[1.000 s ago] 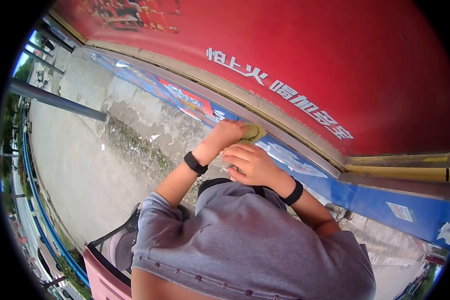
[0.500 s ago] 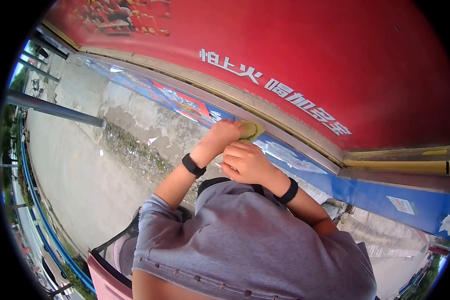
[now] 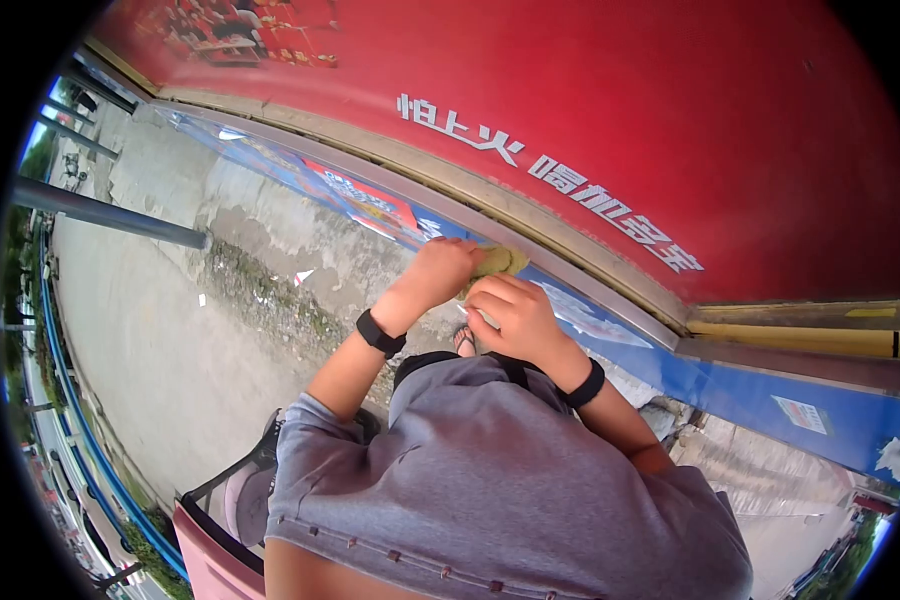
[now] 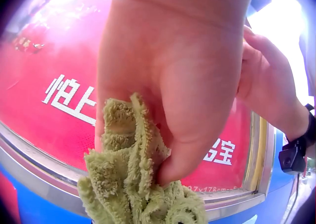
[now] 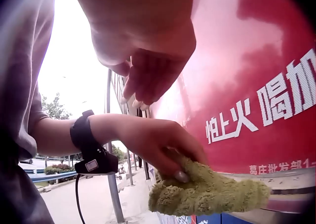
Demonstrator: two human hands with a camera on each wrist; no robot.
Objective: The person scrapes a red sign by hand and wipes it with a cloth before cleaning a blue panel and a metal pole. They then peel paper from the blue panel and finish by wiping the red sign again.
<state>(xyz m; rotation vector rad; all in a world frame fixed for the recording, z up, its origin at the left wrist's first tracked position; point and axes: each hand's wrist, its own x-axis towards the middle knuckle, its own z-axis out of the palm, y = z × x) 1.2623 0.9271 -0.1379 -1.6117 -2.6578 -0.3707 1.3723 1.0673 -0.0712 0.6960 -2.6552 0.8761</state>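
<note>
My left hand [image 3: 432, 272] grips a fuzzy green cloth [image 4: 123, 169], thumb on one side and fingers on the other. In the left wrist view the cloth is bunched and its loose folds hang below the thumb. Seen from the head, the cloth lies over the metal ledge [image 3: 610, 296] under a red sign panel [image 3: 610, 90]. Close beside the cloth is my right hand [image 3: 518, 318], its fingers loosely bent. In the right wrist view those fingers [image 5: 143, 83] hang above the left hand with nothing between them.
White characters [image 3: 620, 212] run along the lower part of the red panel. Below the ledge is a blue board [image 3: 730, 395] with torn paper patches. A grey pole [image 3: 110, 212] stands to the left on the concrete ground [image 3: 160, 320]. A pink object [image 3: 215, 555] is at lower left.
My left hand has shifted slightly left with the cloth. The right hand has drawn a little to the right, and a sandalled foot now shows between the arms.
</note>
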